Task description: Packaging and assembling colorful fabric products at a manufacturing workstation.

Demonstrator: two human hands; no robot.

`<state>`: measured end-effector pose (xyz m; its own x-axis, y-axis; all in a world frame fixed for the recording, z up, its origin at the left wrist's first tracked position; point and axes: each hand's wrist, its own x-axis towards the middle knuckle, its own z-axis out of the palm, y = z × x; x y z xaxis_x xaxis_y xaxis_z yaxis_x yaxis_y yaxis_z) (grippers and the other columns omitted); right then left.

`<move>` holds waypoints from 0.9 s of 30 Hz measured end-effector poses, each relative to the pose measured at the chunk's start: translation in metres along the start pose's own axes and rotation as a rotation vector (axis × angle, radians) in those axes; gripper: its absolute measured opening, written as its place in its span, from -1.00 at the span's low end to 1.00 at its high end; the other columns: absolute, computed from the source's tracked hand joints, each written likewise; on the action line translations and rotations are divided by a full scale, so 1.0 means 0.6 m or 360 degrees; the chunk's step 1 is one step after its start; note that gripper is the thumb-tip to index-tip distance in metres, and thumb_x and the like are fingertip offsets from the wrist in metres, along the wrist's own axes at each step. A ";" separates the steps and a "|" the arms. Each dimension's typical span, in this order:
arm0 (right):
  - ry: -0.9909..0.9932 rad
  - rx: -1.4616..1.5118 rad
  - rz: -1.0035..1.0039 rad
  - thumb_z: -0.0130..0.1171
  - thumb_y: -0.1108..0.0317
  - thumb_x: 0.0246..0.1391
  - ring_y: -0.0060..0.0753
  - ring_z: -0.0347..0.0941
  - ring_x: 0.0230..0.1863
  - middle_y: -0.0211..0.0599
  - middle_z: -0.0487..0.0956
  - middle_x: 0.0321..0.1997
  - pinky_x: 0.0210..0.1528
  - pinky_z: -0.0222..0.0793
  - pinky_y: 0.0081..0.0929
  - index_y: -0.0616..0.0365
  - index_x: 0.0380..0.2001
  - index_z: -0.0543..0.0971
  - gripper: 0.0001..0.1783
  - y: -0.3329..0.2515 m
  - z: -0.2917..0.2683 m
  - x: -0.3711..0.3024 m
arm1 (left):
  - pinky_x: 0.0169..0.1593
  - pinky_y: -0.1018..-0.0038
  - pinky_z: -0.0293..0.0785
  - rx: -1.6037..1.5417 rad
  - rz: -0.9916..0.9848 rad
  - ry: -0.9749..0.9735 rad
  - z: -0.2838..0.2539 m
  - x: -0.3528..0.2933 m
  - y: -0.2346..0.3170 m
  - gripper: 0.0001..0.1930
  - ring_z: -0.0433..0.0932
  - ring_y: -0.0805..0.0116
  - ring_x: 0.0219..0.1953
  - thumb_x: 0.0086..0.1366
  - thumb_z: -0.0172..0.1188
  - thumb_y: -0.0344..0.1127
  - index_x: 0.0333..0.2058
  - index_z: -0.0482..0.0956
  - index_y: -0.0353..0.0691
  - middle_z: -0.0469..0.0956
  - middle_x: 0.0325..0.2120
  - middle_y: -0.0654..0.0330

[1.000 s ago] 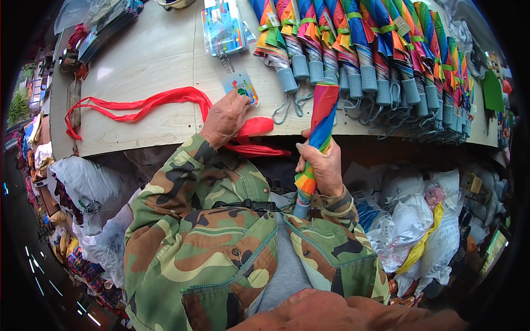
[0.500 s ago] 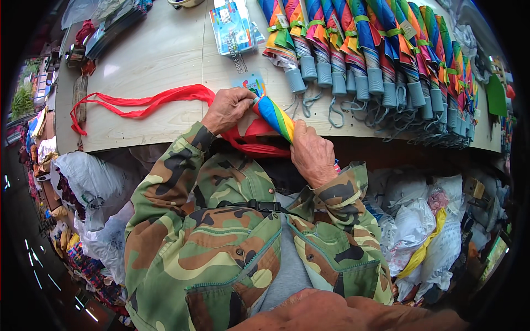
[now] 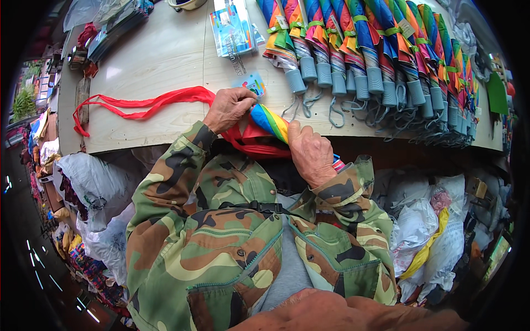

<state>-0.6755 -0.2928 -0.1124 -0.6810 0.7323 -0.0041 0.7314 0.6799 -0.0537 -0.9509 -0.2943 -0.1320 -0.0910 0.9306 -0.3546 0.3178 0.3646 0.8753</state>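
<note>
My right hand [image 3: 311, 153] wraps round a rolled rainbow-coloured umbrella [image 3: 269, 122], which slants up and left from my fist at the table's front edge. At its upper end my left hand [image 3: 230, 110] is closed, thumb and fingertips pinched together; what they pinch is too small to make out. A long red ribbon [image 3: 160, 101] lies on the table to the left and runs behind my left wrist, hanging in red folds below the umbrella. Just beyond my left fingertips lies a clear plastic piece with a coloured print [image 3: 254, 85].
Several rolled rainbow umbrellas [image 3: 359, 52] with grey-blue handles and cord loops lie in a row at the right of the pale table [image 3: 160, 60]. Printed blue cards [image 3: 232, 30] lie at the back. White sacks [image 3: 96, 176] stand below the table edge on both sides.
The umbrella's upper end has shifted slightly left and down, and my right hand has moved a little left with it. My left hand stays closed at nearly the same place.
</note>
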 end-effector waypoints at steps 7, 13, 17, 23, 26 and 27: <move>-0.0198 0.0523 0.0215 0.40 0.33 0.16 -0.03 0.73 -0.39 -0.12 0.63 -0.35 -0.41 0.64 -0.12 0.17 -0.04 0.47 -0.61 0.026 -0.042 -0.009 | -0.13 0.19 0.60 0.0939 0.0646 0.0382 0.030 -0.038 -0.021 -0.86 0.63 0.00 -0.22 0.32 0.40 -0.35 -0.19 0.67 -0.21 0.59 -0.32 0.09; -0.0196 0.0579 0.0331 0.46 0.31 0.13 0.08 0.73 -0.34 -0.07 0.65 -0.29 -0.37 0.65 -0.07 0.17 -0.02 0.45 -0.54 0.029 -0.042 0.004 | -0.05 0.16 0.56 0.0922 0.0843 0.0454 0.036 -0.048 -0.024 -0.83 0.58 0.02 -0.13 0.30 0.42 -0.38 -0.16 0.65 -0.20 0.57 -0.30 0.10; -0.0204 0.0629 0.0380 0.45 0.31 0.13 0.13 0.73 -0.34 -0.05 0.67 -0.28 -0.35 0.65 -0.04 0.18 0.01 0.44 -0.52 0.037 -0.037 0.001 | -0.05 0.16 0.54 0.0994 0.0970 0.0587 0.029 -0.049 -0.035 -0.81 0.54 0.04 -0.14 0.28 0.42 -0.42 -0.16 0.64 -0.20 0.57 -0.29 0.10; -0.0194 0.0697 0.0394 0.45 0.32 0.13 0.16 0.72 -0.33 -0.03 0.68 -0.25 -0.33 0.65 -0.02 0.18 0.02 0.44 -0.52 0.042 -0.047 -0.007 | -0.13 0.14 0.53 0.1262 0.0980 0.0662 0.026 -0.035 -0.033 -0.82 0.53 0.01 -0.24 0.28 0.38 -0.47 -0.20 0.56 -0.20 0.54 -0.33 0.08; -0.0161 0.0730 0.0361 0.45 0.33 0.13 0.16 0.72 -0.33 -0.03 0.68 -0.26 -0.32 0.65 -0.03 0.17 0.03 0.44 -0.52 0.037 -0.049 -0.007 | -0.17 0.12 0.55 0.1200 0.1015 0.0629 0.037 -0.033 -0.035 -0.82 0.57 -0.02 -0.26 0.29 0.35 -0.48 -0.19 0.54 -0.19 0.53 -0.35 0.06; -0.0162 0.0730 0.0363 0.45 0.33 0.13 0.16 0.72 -0.33 -0.03 0.68 -0.26 -0.32 0.65 -0.03 0.17 0.03 0.44 -0.52 0.035 -0.050 -0.005 | -0.17 0.12 0.55 0.1199 0.1015 0.0628 0.041 -0.034 -0.035 -0.82 0.57 -0.02 -0.26 0.29 0.35 -0.48 -0.19 0.54 -0.19 0.53 -0.35 0.06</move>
<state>-0.6574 -0.2795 -0.0836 -0.5232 0.8366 -0.1625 0.7858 0.3997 -0.4720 -0.9323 -0.3218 -0.1512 0.0419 0.9365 0.3481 0.9049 -0.1833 0.3841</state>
